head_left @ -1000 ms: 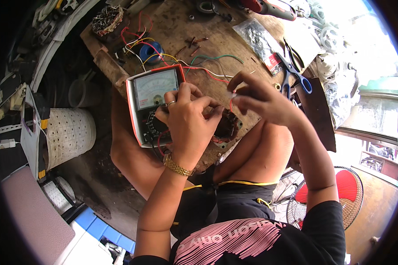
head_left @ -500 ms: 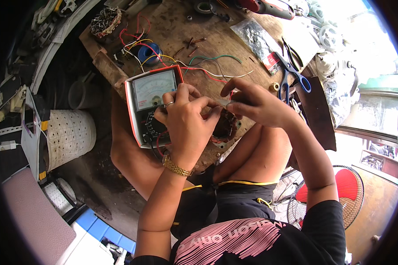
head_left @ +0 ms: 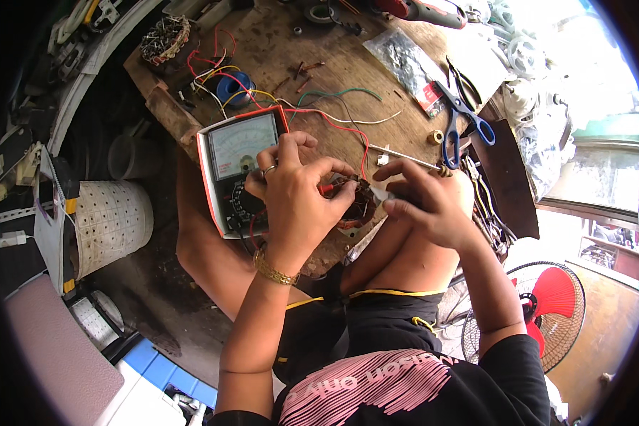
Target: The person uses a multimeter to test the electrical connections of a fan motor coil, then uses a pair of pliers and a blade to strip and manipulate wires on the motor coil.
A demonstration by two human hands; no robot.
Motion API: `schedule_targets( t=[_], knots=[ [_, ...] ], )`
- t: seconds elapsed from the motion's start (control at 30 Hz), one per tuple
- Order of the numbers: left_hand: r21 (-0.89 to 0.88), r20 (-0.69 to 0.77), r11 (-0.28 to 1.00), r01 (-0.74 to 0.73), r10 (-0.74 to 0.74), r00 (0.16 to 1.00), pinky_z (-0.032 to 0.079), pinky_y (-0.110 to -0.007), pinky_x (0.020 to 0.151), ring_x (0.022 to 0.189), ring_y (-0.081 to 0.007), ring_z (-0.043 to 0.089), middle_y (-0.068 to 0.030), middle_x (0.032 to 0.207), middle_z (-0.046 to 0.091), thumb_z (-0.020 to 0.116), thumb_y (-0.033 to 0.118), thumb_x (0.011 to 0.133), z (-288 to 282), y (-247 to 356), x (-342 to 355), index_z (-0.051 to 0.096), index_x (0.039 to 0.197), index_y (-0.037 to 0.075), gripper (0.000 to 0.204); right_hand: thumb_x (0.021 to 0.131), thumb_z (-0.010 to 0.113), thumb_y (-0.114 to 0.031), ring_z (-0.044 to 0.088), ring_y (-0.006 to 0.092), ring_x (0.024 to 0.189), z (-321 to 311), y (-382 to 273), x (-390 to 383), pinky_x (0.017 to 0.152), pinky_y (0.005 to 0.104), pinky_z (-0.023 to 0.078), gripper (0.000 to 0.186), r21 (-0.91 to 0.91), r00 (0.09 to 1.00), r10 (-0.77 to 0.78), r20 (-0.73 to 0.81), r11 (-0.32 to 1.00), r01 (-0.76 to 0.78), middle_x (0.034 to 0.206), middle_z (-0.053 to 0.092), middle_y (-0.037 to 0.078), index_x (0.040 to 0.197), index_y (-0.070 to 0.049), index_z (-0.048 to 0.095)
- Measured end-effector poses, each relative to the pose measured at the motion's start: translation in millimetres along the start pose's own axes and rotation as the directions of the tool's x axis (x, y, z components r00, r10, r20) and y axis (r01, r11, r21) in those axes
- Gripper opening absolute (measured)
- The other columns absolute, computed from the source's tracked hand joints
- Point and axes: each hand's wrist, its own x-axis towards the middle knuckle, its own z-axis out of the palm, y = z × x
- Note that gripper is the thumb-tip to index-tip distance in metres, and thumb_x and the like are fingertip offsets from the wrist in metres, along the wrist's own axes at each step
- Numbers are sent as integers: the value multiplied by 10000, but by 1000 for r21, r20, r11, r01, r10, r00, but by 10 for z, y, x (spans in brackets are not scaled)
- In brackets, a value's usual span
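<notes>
My left hand pinches a red test probe between thumb and fingertips, above a ring of copper windings. Just right of it, my right hand has its thumb and fingers drawn together around a small pale piece whose kind I cannot make out. Partly under my left hand, an analog multimeter lies in a red and white box, its needle dial facing up. A red wire runs down to the windings.
On the wooden board are a blue wire spool, blue-handled scissors, black pliers, a clear plastic bag and loose coloured wires. A red-bladed fan stands at the right, a white perforated basket at the left.
My right hand has moved slightly right and down, away from my left. The red probe in my left hand, a pale rod and tools beside the right knee now show.
</notes>
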Motion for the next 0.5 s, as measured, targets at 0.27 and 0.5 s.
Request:
schedule_targets(
  t=[0.27, 0.5],
  knots=[
    [-165, -141, 981, -102, 78, 987, 303, -548, 976, 1244, -338, 448, -62, 1242, 551, 879, 227, 665, -17, -17, -6, 783, 908, 265, 264, 1020, 626, -209, 542, 123, 843, 0, 73, 21, 781, 259, 435, 401, 251, 989, 14, -147, 968, 23, 892, 586, 42, 1342, -8, 496],
    [-73, -99, 980, -184, 177, 979, 305, -545, 983, 1280, -342, 437, -58, 1315, 580, 879, 215, 702, 40, -24, -19, 778, 797, 213, 139, 1036, 632, -202, 564, 126, 871, 38, 151, -26, 803, 293, 470, 395, 262, 995, 17, -93, 965, 8, 894, 582, 30, 1354, -16, 490]
  ],
)
